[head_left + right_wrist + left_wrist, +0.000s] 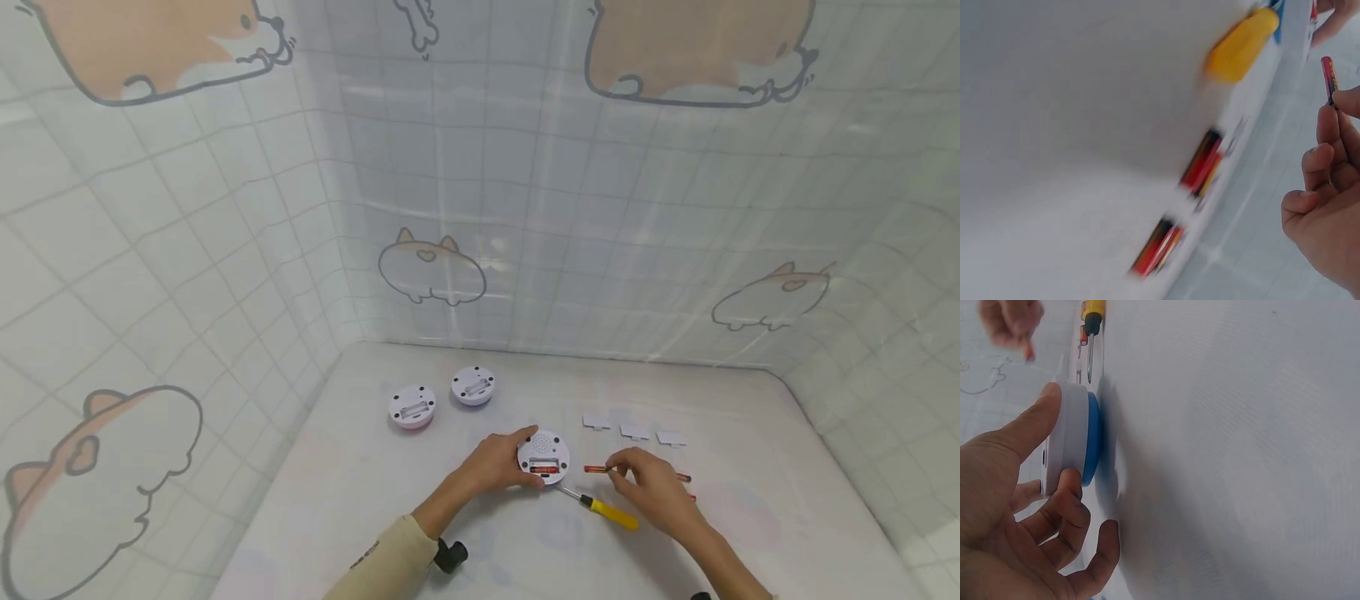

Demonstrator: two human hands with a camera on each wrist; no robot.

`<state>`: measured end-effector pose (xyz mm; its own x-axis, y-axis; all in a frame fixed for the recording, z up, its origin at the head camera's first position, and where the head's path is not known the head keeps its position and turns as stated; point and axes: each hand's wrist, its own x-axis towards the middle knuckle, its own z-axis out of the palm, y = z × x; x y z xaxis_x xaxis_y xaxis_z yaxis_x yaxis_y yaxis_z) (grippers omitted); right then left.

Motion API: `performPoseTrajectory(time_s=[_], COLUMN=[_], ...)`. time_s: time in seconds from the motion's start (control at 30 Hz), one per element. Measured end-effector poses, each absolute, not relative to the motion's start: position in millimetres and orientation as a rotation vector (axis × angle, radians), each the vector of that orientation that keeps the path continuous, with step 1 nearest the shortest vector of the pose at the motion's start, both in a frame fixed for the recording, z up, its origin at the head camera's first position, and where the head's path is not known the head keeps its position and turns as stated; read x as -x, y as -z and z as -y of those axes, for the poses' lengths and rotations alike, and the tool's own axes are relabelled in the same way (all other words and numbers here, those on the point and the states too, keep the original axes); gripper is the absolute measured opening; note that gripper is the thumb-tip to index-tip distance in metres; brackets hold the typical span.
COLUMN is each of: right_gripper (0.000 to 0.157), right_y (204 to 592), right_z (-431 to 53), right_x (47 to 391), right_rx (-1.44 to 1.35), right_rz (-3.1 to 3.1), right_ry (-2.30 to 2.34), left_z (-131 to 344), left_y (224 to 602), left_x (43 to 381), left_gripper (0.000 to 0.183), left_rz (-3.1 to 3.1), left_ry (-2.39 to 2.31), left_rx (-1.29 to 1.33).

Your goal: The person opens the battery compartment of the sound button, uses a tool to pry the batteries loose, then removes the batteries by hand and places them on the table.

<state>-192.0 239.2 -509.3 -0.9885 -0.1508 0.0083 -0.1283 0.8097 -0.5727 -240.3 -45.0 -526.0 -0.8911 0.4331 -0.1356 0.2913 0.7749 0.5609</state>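
Observation:
My left hand (495, 461) grips the rim of a round white device (551, 444) between thumb and fingers. The device has a blue side against the table, and its open battery compartment faces up. One red battery (544, 470) lies in that compartment, with a bare slot beside it. To the right, my right hand (651, 485) pinches another red and black battery (1329, 75) by one end, apart from the device. A screwdriver (613, 513) with a yellow handle lies between the hands, its tip close to the device's lower edge.
Two similar round devices, one pink-based (412, 408) and one farther back (473, 387), lie at the left with their compartments uncovered. Three white covers (634, 432) are lined up at the back right. Several loose batteries (1202, 164) lie near the right hand. Patterned walls enclose the table.

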Motion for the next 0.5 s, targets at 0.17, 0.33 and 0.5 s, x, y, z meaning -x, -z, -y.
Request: performPoseTrajectory(time_s=[0.17, 0.33, 0.5], right_gripper=[0.009, 0.009, 0.008], right_y=[516.4, 526.3, 531.3], right_z=[-270.8, -288.9, -295.3], right_x=[175.3, 162.8, 159.9], right_rx=[0.115, -0.009, -0.024], right_rz=[-2.928, -2.864, -2.831], right_ry=[0.902, 0.808, 0.772], left_z=[44.3, 44.4, 44.2], left_y=[527.7, 530.2, 531.9], left_x=[241.3, 242.0, 243.2], left_gripper=[0.092, 0.092, 0.092], left_rz=[-2.712, -2.713, -2.715], left_ry=[-0.802, -0.809, -0.816], left_rx=[-0.562, -0.585, -0.590])
